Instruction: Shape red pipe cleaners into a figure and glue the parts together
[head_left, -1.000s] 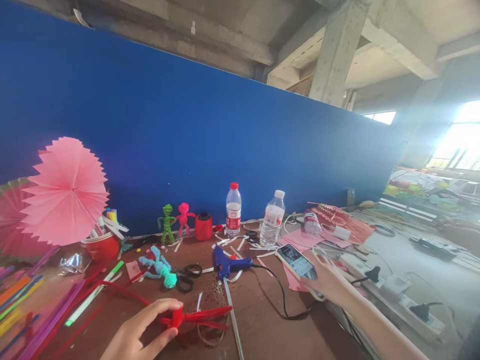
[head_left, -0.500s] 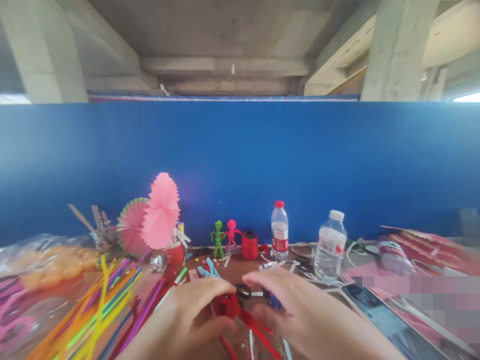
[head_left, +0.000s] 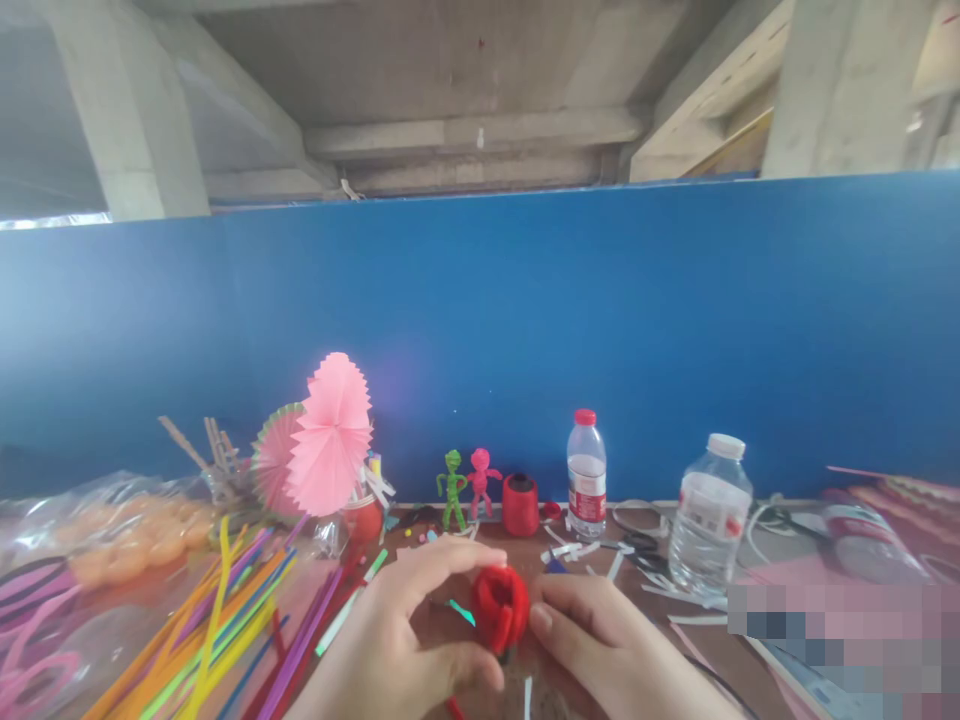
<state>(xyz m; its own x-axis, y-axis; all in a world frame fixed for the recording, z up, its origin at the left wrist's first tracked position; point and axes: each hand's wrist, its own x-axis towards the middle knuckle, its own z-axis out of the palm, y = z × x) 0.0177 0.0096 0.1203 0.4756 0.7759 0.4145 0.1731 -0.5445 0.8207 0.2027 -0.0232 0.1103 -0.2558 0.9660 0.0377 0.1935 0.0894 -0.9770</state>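
Observation:
A red fuzzy pipe-cleaner coil, rounded like a small cup, stands between my two hands low in the middle of the view. My left hand curves around its left side, thumb and index finger spread wide apart. The left index fingertip is close to the coil's top rim; whether it touches is unclear. My right hand is closed, with thumb and bent index finger pinching at the coil's right edge. Below the coil a small dark part shows. A teal scrap lies inside the left hand's curve.
Loose colourful pipe cleaners spread at left. Behind stand a green figure, a pink figure, a red pot, a red-capped bottle and a white-capped bottle. A pink paper fan and scissors are also there.
The red coil now stands upright between my hands, its long loose strips no longer showing. My right hand has gone from spread fingers to a pinch. The view has shifted slightly left.

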